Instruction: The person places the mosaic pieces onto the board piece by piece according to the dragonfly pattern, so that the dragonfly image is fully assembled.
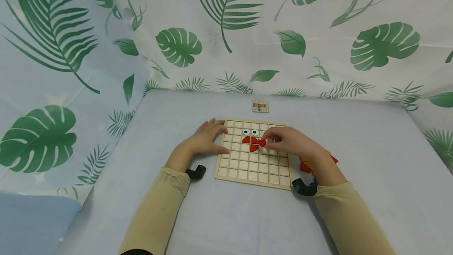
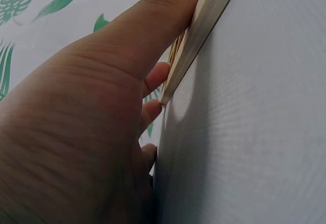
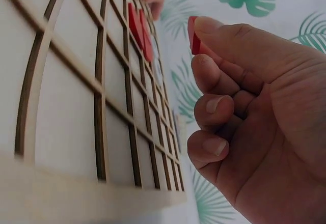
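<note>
A wooden grid board [image 1: 252,182] lies flat before me. My left hand [image 1: 205,139] rests at its left edge, thumb and fingertips touching the frame, as the left wrist view also shows along the board's side [image 2: 196,40]. Between thumb and index finger, my right hand [image 1: 291,140] pinches a small red piece [image 3: 192,35], held just above the board. Near it on the grid sit red quarter-round pieces [image 1: 250,140]. Two eye tiles [image 1: 245,132] are side by side in the row above them.
Behind the board lies a small pattern card [image 1: 260,106]. Loose red and orange pieces [image 1: 305,166] lie right of the board, partly hidden under my right forearm. A leaf-print cloth [image 1: 244,50] hangs at the back and left of the white table [image 1: 240,219].
</note>
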Motion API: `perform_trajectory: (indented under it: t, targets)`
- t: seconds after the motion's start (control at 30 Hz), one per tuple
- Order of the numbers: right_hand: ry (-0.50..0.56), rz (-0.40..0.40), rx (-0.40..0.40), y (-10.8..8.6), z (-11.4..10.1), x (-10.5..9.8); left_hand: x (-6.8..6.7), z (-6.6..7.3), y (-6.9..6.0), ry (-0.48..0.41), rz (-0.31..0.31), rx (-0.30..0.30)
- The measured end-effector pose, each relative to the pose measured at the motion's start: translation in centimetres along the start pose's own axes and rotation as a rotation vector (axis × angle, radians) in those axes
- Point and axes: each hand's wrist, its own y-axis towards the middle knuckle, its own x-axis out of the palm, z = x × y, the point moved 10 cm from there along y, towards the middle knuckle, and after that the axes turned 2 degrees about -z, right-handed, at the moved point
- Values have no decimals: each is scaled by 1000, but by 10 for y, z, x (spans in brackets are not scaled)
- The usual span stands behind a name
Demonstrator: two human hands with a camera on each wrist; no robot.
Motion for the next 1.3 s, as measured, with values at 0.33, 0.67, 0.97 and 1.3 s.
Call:
perform_trajectory:
  t: [0.33,0.67,0.97,1.3]
  targets:
    - [6,-16,-18,20,-11,14,1,0,1,-3,-3,5]
    - [10,18,-6,30,-19,26,1,-1,2,-7,-7,-4]
    - [-33,19,23,35,-16,37,0,-1,2,3,-6,-15]
    - [-74,19,26,36,-16,41,1,-1,2,16,-8,-20]
